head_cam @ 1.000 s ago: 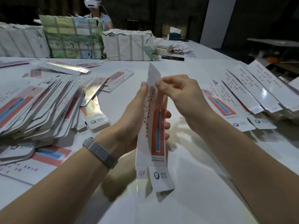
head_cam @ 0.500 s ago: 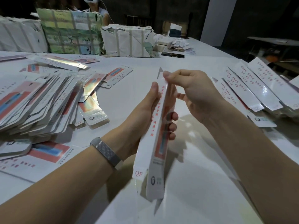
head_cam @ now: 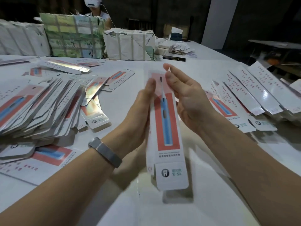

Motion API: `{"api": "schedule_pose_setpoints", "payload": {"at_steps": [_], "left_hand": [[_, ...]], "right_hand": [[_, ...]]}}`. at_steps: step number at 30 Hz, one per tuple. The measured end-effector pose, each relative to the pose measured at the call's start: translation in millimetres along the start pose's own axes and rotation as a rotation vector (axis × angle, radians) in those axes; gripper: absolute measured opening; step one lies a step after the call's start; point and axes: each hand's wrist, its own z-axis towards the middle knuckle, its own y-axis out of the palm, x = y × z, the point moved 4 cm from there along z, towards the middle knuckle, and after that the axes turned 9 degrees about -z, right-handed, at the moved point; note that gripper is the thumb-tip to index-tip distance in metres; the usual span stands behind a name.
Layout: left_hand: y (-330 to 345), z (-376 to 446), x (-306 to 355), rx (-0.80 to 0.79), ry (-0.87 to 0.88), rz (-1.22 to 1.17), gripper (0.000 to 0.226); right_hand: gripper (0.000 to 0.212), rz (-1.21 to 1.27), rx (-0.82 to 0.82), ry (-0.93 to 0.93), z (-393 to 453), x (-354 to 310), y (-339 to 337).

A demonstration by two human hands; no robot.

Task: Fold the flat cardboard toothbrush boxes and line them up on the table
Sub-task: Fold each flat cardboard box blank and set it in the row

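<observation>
The left hand (head_cam: 140, 111) and right hand (head_cam: 187, 98) stand flat-fingered on either side of the toothbrush box (head_cam: 166, 128), palms squeezing its long edges — likely to pop the sleeve into shape. It hangs above the table (head_cam: 146, 209), between the flat stack (head_cam: 40, 108) on the left and the folded row (head_cam: 254, 95) on the right — supply and lineup within reach.

A white table (head_cam: 203, 201) carries a heap of flat toothbrush boxes (head_cam: 32, 110) left of the fingers, a row of folded boxes (head_cam: 254, 88) right of them, and wrapped bundles (head_cam: 128, 44) and a black phone (head_cam: 174, 58) beyond the fingertips.
</observation>
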Motion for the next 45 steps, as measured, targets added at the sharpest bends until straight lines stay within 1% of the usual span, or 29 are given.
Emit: {"api": "schedule_pose_setpoints", "payload": {"at_steps": [2, 4, 6, 8, 12, 15, 19, 22, 23, 24, 27, 29, 31, 35, 39, 43, 45], "left_hand": [[-4.8, 3.9, 4.7, 0.091, 0.145, 0.167, 0.072], [-7.5, 4.1, 9.5, 0.076, 0.276, 0.208, 0.059], [-7.9, 2.3, 12.4, 0.036, 0.37, 0.227, 0.043], [-7.2, 1.1, 12.7, 0.028, 0.411, 0.258, 0.039], [-6.5, 0.9, 10.2, 0.048, 0.4, 0.265, 0.029], [-6.2, 0.8, 10.3, 0.05, 0.357, 0.268, 0.024], [-5.1, 2.8, 8.8, 0.014, 0.235, 0.183, 0.014], [-2.6, 0.9, 6.9, -0.003, 0.216, 0.172, 0.012], [-2.0, 0.2, 6.4, -0.011, 0.221, 0.171, 0.012], [-1.6, -0.6, 6.1, -0.02, 0.223, 0.171, 0.015], [-1.7, -2.0, 5.9, -0.027, 0.217, 0.227, 0.031], [-2.2, -2.1, 5.5, -0.024, 0.205, 0.242, 0.035], [-3.3, -1.9, 5.0, -0.01, 0.197, 0.24, 0.033], [-4.0, -1.5, 3.0, -0.015, 0.189, 0.297, 0.031], [-2.5, -1.3, 1.0, -0.041, 0.198, 0.369, 0.034], [-3.4, -0.6, -0.3, -0.036, 0.217, 0.438, 0.032], [-2.6, -0.8, -0.1, -0.044, 0.233, 0.482, 0.028]], "right_hand": [[0.05, -0.029, 0.02, -0.036, -0.8, -1.4, -0.5], [0.051, -0.034, 0.029, -0.047, -1.0, 0.6, 1.2], [0.042, -0.003, 0.043, -0.058, -0.6, 3.1, 2.4], [0.031, -0.03, 0.058, -0.069, -0.8, 3.8, 2.9], [0.017, -0.116, 0.055, -0.09, -1.4, 4.3, 4.0], [0.018, -0.133, 0.024, -0.105, -2.1, 4.6, 4.9], [0.02, -0.127, 0.013, -0.105, -2.6, 2.8, 2.3], [0.01, -0.101, 0.043, -0.11, -1.2, 3.1, 1.0], [0.008, -0.08, 0.054, -0.113, -0.5, 3.5, 0.3], [0.011, -0.062, 0.061, -0.113, 0.5, 4.2, -1.1], [0.023, -0.007, 0.03, -0.1, 2.7, 4.0, -5.6], [0.02, -0.029, -0.003, -0.093, 2.8, 2.1, -7.1], [0.016, -0.073, -0.035, -0.097, 2.2, 1.0, -7.0], [0.022, -0.065, -0.061, -0.05, 2.5, 0.8, -7.7], [0.026, -0.042, -0.066, -0.01, 3.6, -0.5, -11.2], [0.011, -0.1, -0.073, -0.007, 4.1, -0.1, -10.6], [0.015, -0.129, -0.057, -0.019, 3.6, -0.6, -10.4]]}}
